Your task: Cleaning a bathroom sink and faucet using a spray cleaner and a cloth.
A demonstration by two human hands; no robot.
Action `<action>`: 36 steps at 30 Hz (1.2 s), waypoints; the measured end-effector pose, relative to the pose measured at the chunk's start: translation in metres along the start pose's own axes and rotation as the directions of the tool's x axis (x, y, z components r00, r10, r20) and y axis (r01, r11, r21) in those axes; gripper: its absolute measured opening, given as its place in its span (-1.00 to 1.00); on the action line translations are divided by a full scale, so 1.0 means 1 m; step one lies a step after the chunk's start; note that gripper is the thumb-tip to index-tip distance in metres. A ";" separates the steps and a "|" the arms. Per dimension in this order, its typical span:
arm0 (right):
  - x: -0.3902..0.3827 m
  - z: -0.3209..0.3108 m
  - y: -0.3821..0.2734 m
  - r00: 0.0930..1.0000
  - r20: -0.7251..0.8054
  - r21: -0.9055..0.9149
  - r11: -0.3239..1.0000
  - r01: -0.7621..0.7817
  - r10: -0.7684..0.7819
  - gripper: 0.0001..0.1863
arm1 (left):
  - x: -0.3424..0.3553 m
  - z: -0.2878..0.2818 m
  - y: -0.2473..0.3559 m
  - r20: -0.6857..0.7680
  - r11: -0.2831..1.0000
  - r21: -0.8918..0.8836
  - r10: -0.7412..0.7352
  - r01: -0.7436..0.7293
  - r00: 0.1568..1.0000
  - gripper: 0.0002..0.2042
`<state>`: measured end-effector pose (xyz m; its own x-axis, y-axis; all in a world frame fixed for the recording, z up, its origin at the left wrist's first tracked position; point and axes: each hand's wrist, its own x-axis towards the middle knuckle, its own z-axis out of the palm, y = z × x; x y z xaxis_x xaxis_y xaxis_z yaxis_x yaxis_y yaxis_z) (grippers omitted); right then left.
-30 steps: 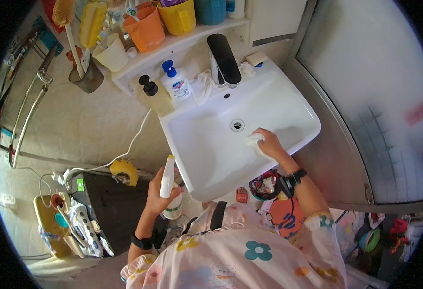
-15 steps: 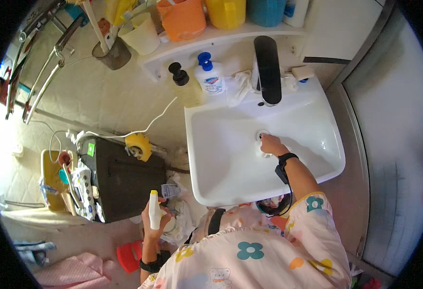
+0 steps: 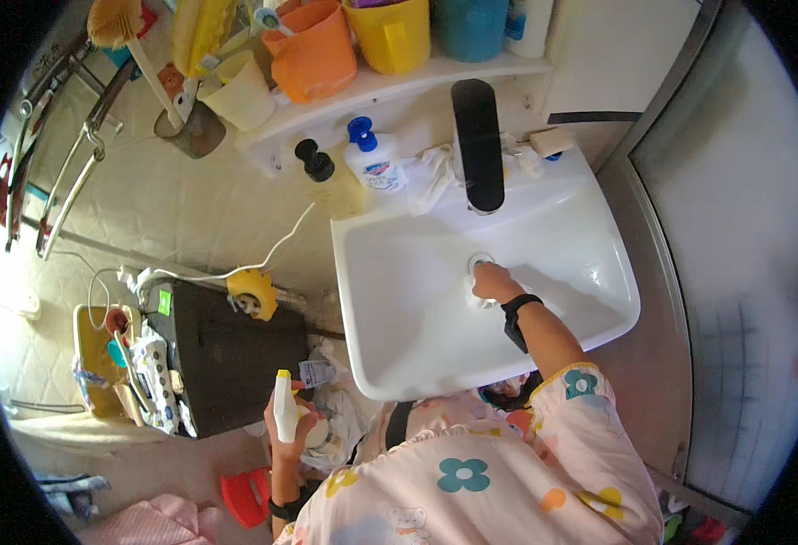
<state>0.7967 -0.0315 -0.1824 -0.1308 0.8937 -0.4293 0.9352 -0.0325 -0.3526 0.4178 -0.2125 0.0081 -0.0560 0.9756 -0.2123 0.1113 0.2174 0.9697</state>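
Observation:
My right hand (image 3: pixel 495 282) is down in the white washbasin (image 3: pixel 399 331), closed just below the drain hole (image 3: pixel 481 258). A bit of pale crumpled material, seemingly a white cloth (image 3: pixel 484 302), shows under its fingers; most of it is hidden. Lower left, outside the basin, my left hand (image 3: pixel 303 425) is wrapped round a spray bottle. Its white trigger head (image 3: pixel 285 411) with a yellow nozzle points up and away from me. The black-topped faucet (image 3: pixel 479 150) stands over the basin's back edge, beyond my right hand.
A pump bottle (image 3: pixel 337 193) and a white blue-capped bottle (image 3: pixel 377 167) stand at the basin's back left. Soap (image 3: pixel 552 142) lies at the back right. Orange (image 3: pixel 315 56) and yellow cups (image 3: pixel 397 41) line the shelf. A dark box (image 3: pixel 236 368) is left, a glass door (image 3: pixel 735 272) right.
The whole view has shifted, with the basin now lower and further left in it. My right hand stays closed near the drain, and my left hand still holds the spray bottle.

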 end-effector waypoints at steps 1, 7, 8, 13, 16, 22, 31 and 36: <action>-0.001 0.002 0.003 1.000 -0.009 0.003 1.000 -0.008 0.008 -0.71 | 0.002 0.002 0.002 0.010 1.000 0.000 0.007 -0.007 1.000 -0.54; -0.006 -0.002 0.000 0.997 -0.039 0.028 0.998 -0.065 0.066 -0.70 | 0.015 0.016 0.023 -0.021 0.997 0.003 0.078 -0.078 0.997 -0.53; -0.008 -0.007 -0.003 0.998 0.002 0.037 0.998 -0.056 0.056 -0.68 | 0.019 0.012 0.028 0.080 0.996 -0.004 0.093 -0.093 0.992 -0.52; -0.019 -0.022 -0.008 0.991 0.112 0.076 0.994 -0.083 0.074 -0.57 | 0.047 0.030 0.076 0.318 0.992 0.049 0.096 -0.117 0.943 -0.52; -0.044 -0.025 -0.002 0.998 -0.002 0.177 0.982 -0.069 0.070 -0.57 | 0.068 0.068 0.116 0.443 0.997 0.014 0.064 -0.078 0.894 -0.58; -0.145 -0.012 -0.001 0.865 -0.498 0.295 0.928 0.226 -0.053 -0.82 | 0.108 0.137 0.169 0.551 0.999 0.048 -0.043 0.019 0.833 -0.71; -0.186 0.000 0.000 0.655 -0.750 0.300 0.930 0.214 0.091 -0.83 | 0.142 0.195 0.191 0.662 0.983 0.186 -0.130 0.006 0.738 -0.77; -0.185 0.006 -0.001 0.607 -0.792 0.247 0.944 0.218 0.067 -0.82 | 0.148 0.202 0.184 0.625 0.966 0.255 -0.191 0.033 0.757 -0.79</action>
<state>0.8183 -0.1999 -0.1081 0.2438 0.8948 0.3741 0.7730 0.0537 -0.6321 0.6301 -0.0216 0.1303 0.5561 0.7166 -0.4211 0.3587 0.2501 0.8993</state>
